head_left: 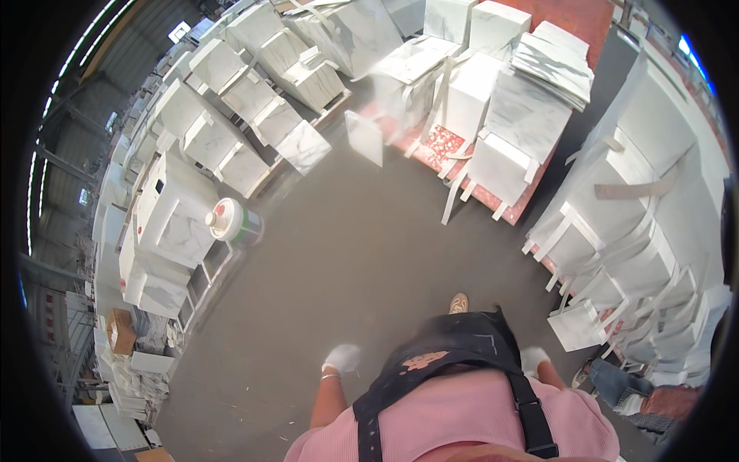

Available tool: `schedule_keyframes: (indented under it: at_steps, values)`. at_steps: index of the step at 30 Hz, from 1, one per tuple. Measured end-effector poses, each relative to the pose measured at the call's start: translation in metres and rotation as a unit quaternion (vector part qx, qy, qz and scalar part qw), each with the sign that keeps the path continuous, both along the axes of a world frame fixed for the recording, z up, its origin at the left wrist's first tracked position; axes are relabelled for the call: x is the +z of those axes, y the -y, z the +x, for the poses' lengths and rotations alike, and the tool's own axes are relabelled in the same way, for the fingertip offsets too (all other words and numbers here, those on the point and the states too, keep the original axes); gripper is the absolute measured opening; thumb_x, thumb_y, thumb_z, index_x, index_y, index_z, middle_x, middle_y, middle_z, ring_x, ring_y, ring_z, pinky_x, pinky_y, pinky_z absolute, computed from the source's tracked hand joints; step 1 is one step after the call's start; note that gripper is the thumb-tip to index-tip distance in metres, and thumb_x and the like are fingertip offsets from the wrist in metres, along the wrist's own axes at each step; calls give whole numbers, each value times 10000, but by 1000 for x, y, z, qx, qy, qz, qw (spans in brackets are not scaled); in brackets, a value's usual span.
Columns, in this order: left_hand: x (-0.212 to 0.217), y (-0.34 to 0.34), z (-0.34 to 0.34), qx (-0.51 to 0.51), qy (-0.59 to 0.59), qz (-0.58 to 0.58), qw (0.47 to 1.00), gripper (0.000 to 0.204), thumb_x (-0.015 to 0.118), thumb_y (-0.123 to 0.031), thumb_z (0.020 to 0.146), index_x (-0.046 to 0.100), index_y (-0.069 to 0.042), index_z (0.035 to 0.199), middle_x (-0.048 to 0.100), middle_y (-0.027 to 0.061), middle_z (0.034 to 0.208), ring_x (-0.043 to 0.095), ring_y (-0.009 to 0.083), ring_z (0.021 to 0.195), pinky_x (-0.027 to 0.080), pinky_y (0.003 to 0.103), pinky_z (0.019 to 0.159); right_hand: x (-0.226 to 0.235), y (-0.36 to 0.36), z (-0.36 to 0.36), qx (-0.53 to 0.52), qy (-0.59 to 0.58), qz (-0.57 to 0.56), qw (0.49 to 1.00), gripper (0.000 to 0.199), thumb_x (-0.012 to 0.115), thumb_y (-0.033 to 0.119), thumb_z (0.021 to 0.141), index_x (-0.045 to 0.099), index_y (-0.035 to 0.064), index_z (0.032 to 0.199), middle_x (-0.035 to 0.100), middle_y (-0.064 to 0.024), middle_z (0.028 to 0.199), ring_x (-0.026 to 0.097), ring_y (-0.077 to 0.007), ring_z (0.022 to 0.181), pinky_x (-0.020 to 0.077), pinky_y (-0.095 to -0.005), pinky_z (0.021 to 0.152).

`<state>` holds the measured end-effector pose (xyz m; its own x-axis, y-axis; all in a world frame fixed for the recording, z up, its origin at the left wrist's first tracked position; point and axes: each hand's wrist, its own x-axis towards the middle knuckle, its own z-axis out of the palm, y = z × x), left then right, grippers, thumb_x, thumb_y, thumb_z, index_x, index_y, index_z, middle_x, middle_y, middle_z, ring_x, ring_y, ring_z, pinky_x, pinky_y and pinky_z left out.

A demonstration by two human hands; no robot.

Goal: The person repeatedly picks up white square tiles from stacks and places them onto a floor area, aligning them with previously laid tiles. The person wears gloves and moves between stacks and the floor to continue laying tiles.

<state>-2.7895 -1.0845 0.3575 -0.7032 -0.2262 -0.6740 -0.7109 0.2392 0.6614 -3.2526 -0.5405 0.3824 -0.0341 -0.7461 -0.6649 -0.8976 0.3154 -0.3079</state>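
My left hand (pixel 341 358), in a white glove, hangs beside my body above the grey floor. It touches nothing that I can see, and its fingers are too blurred to make out. On the other side, my right hand (pixel 533 358) is also gloved in white and hangs by the edge of my dark apron (pixel 462 346), which hides part of it. No object shows in either hand. Ahead stand stacks of white marble tiles (pixel 531 112) on a red pallet (pixel 504 206), with pale straps hanging loose around them.
A white tub (pixel 231 221) with a green label stands by the marble stacks on the left. A thin white slab (pixel 364 138) stands near the pallet. More strapped tile stacks (pixel 577 239) line the right. Another person's gloved hand (pixel 630 404) shows at lower right. A cardboard box (pixel 121 331) sits far left.
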Motion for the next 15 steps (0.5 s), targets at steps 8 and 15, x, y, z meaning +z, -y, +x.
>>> schedule_keyframes:
  at_steps: [8,15]
  values:
    - [20,1,-1,379,79,-14,922,299,644,-260,938,635,-65,1165,703,127,974,701,275,821,602,404,681,60,279,-276,-514,249,-60,818,76,645,163,825,693,154,767,613,-44,665,628,-223,621,463,-369,508]
    - [23,148,-56,-152,178,-243,941,238,615,-265,781,770,-85,805,741,187,901,716,399,849,593,480,771,7,379,-318,-675,355,-123,634,88,620,230,873,598,200,793,547,31,687,545,-212,585,425,-374,505]
